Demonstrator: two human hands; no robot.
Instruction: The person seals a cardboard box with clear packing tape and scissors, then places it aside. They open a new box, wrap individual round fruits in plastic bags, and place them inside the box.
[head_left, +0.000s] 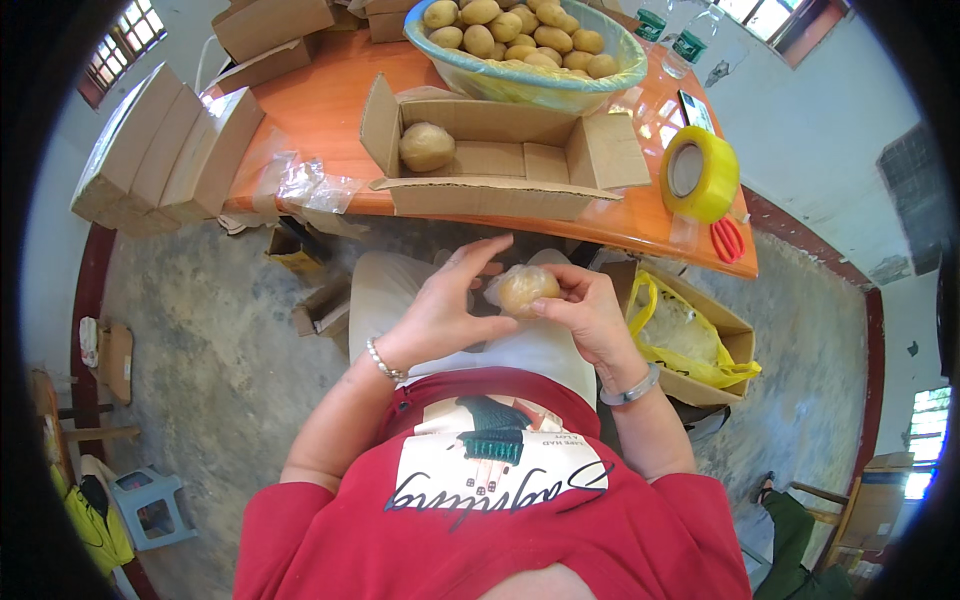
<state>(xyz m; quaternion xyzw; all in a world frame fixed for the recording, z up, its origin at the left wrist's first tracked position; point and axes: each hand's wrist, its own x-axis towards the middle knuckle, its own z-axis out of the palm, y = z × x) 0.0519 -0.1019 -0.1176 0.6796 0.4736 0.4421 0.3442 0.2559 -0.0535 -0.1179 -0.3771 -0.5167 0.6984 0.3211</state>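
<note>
Above my lap, my right hand holds a potato in clear plastic film between thumb and fingers. To its left, my left hand is spread, thumb and fingers apart, close to the film; whether it touches the film I cannot tell. Beyond my hands an opened cardboard box lies along the table's near edge, its flaps folded out. One film-wrapped potato rests inside at its left end. Behind the box stands a plastic-lined basin heaped with unwrapped potatoes.
The orange table bears flat boxes at left, crumpled film, a yellow tape roll, red-handled scissors, a phone and bottles. Right of my knees, a carton holds a yellow plastic bag. A person's leg shows lower right.
</note>
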